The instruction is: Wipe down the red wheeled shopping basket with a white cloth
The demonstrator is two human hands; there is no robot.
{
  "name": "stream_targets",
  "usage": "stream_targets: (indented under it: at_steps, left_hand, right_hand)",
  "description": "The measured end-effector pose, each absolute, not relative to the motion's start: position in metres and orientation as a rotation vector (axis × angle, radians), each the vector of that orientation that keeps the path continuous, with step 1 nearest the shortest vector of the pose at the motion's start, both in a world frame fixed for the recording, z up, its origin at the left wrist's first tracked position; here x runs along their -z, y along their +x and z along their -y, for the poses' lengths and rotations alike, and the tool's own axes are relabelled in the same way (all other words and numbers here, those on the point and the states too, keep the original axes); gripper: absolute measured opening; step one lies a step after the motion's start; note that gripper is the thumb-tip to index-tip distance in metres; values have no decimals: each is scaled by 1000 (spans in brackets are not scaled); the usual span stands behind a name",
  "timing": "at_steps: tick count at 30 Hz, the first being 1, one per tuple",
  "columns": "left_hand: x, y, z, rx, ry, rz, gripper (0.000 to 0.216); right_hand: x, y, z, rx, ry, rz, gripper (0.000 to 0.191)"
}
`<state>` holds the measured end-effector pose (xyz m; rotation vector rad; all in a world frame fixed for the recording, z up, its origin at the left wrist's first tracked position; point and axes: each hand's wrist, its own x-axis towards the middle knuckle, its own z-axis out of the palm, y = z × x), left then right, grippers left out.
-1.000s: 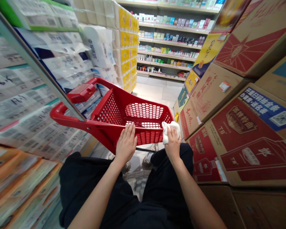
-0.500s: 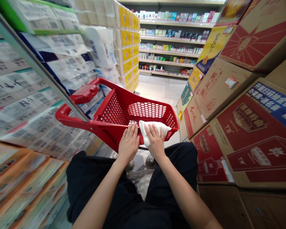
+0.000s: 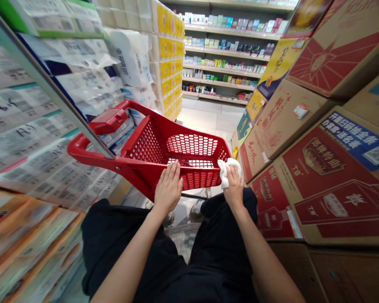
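In front of my knees stands a red shopping cart with perforated basket walls and its handle towards the left. My left hand lies flat against the near rim, fingers stretched out and holding nothing. At the cart's right-hand corner my right hand grips a white cloth, which is bunched over the rim. Part of the cloth is hidden under the fingers.
Stacked packs of tissue paper rise close on the left, with toilet roll packs behind. Large cartons wall in the right side. Shelves of small goods stand beyond the tiled floor. A metal pole slants across the left.
My right hand has slid the cloth rightward along the near rim to the cart's corner, and the cloth is more bunched. My left hand stays at the rim.
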<state>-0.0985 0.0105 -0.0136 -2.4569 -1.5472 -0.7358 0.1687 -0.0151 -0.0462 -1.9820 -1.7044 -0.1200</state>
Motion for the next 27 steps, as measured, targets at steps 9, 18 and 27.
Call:
stream_targets:
  at_steps: [9,18,27]
  left_hand:
    - [14,-99,-10,750,-2452,1536,56]
    - [14,-99,-9,708,-2445,1535,56]
    - [14,-97,1,720,-2422,1560,58]
  right_hand:
    - [15,59,11,-40,-1805,1912,80]
    - [26,71,11,68,-1680,2035,75]
    - [46,171,21,159,-1964,1793,64]
